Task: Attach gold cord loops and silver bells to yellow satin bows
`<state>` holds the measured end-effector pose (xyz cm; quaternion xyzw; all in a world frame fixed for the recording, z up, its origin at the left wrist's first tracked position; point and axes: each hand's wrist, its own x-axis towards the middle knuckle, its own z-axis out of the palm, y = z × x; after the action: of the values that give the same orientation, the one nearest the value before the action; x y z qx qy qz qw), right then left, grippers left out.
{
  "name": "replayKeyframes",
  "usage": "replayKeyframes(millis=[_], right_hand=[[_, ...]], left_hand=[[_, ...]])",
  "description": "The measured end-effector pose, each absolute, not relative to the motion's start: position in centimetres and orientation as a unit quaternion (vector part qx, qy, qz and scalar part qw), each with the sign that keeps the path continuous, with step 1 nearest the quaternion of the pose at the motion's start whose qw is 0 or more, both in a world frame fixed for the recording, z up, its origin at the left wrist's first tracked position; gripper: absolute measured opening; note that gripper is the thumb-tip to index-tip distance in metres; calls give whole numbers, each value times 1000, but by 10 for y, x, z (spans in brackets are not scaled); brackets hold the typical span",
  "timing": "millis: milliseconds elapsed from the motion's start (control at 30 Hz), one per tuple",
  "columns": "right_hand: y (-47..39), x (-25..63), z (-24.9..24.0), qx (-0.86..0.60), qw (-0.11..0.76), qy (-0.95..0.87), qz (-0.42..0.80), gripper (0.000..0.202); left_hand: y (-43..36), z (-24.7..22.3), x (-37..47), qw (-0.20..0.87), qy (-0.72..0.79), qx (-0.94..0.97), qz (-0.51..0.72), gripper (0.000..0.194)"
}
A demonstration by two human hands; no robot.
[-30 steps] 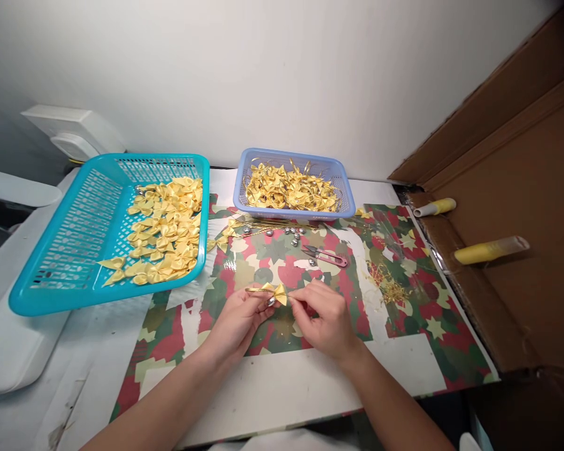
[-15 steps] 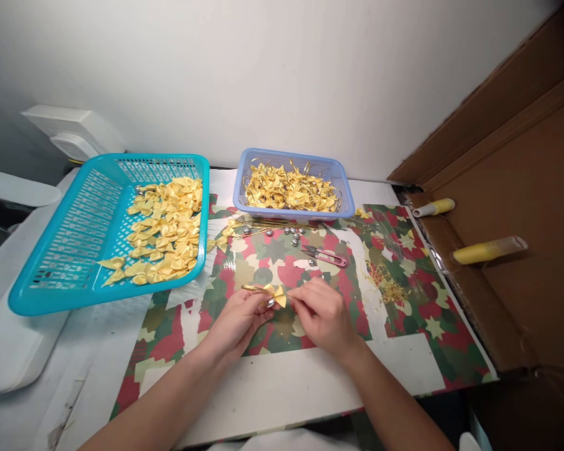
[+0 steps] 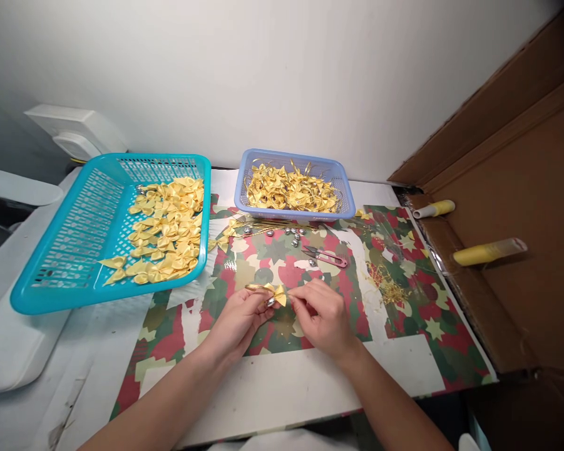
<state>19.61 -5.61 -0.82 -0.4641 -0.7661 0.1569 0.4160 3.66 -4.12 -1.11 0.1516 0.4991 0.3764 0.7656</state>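
Between the thumb and fingers of my left hand (image 3: 244,311) is a yellow ribbon bow (image 3: 278,293) with a loop of gold cord (image 3: 257,287). A silver bell (image 3: 270,302) hangs just under the bow, by the fingertips. My right hand (image 3: 323,310) is at the bow's right side, thumb and forefinger pinched together; what they grip, if anything, is too small to make out. Beyond the hands lie pink thread snips (image 3: 326,256) and several loose silver bells (image 3: 295,235).
A turquoise basket (image 3: 75,228) of yellow bows stands at the left, a blue basket (image 3: 295,214) of corded bows at the back. Gold cords (image 3: 282,223) lie before it. Thread scraps (image 3: 387,285) are on the right, beside a cardboard wall (image 3: 511,207) with yellow tubes (image 3: 488,252).
Both hands stay almost in place over the bow. The right fingertips have shifted slightly, and the whole view has moved a little.
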Motion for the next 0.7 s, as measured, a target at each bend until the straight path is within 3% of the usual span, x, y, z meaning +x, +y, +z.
replayKeyframes(millis=[700], right_hand=[[-56, 198, -7, -455, 396, -786, 134, 21]], left_hand=[[-42, -10, 36, 763, 509, 167, 363, 8]])
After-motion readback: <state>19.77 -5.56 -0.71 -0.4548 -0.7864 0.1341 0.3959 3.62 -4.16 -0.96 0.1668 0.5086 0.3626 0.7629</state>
